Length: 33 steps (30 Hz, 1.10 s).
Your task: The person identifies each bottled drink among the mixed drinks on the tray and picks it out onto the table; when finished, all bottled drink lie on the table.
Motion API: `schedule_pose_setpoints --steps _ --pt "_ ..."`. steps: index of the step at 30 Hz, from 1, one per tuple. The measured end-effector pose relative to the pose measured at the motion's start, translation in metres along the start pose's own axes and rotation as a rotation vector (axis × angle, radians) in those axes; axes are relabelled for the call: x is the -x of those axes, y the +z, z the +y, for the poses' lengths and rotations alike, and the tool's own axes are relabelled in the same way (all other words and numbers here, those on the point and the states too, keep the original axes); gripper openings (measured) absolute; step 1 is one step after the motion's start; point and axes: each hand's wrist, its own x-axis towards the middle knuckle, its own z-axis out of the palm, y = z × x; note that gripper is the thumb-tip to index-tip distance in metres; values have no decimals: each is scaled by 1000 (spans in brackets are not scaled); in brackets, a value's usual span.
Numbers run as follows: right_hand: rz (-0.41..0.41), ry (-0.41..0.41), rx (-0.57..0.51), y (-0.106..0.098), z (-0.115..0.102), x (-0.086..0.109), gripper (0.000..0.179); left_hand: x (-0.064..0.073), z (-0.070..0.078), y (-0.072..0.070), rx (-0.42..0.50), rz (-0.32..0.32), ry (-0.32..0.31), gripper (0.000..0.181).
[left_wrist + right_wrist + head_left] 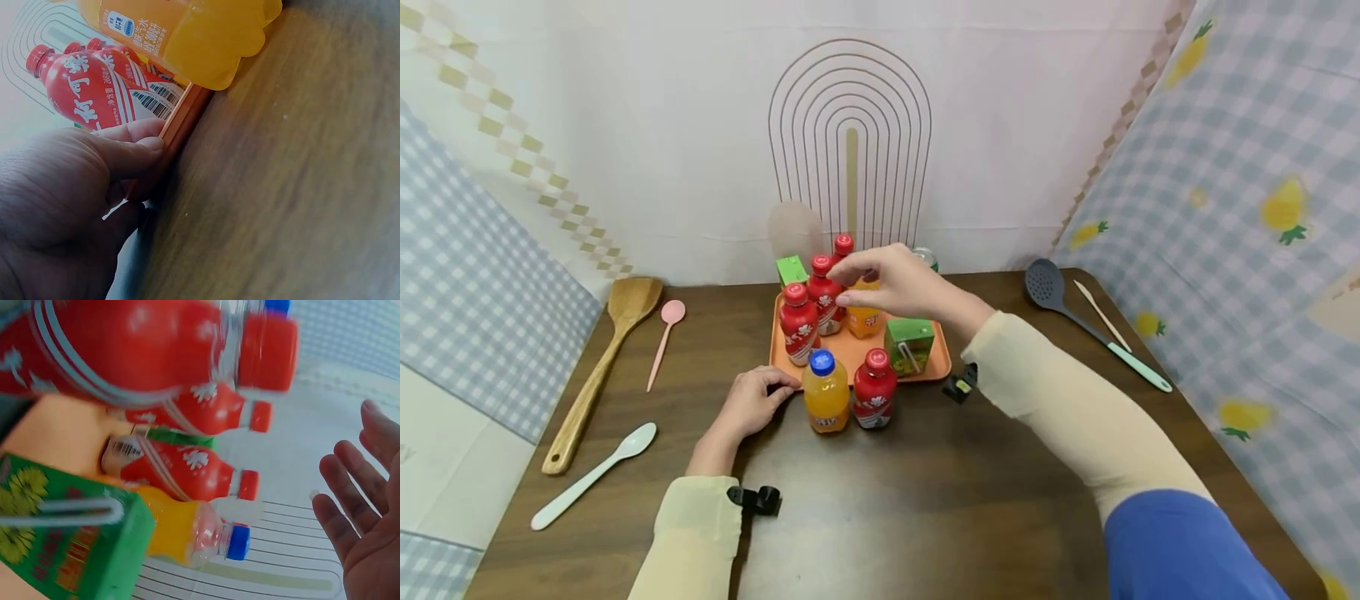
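My left hand (752,400) pinches the front left corner of an orange tray (938,367); in the left wrist view its thumb (134,156) lies on the rim. Over the tray, my right hand (898,283) reaches with fingers spread and nothing held, as the right wrist view also shows. Beneath it stands an orange soda bottle (863,323), partly hidden by the hand. Red drink bottles (800,329) line the tray's left side, and a green drink carton (909,346) with a straw sits at the front right. Another green carton (792,271) is at the back left.
Before the tray stand a blue-capped orange soda bottle (827,400) and a red bottle (874,392). A can (927,258) shows behind the right hand. Wooden spatula (598,379), pink spoon (666,337) and white spoon (595,477) lie left; a slotted spoon (1047,285) lies right.
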Motion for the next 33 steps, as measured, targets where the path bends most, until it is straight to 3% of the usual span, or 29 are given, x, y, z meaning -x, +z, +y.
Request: schedule_pose_setpoints --steps 6,10,15,22,33 --pt "-177 64 42 9 13 -37 40 3 -2 6 3 3 -5 11" --pt "-231 41 63 21 20 -55 41 6 -2 8 13 8 10 11" --pt "-295 48 10 35 23 -69 40 7 -3 9 9 17 49 10" --pt "-378 73 61 42 22 -74 34 4 -1 9 8 17 57 10" --pt "-360 105 91 34 27 -69 34 2 -2 1 0 23 35 9"
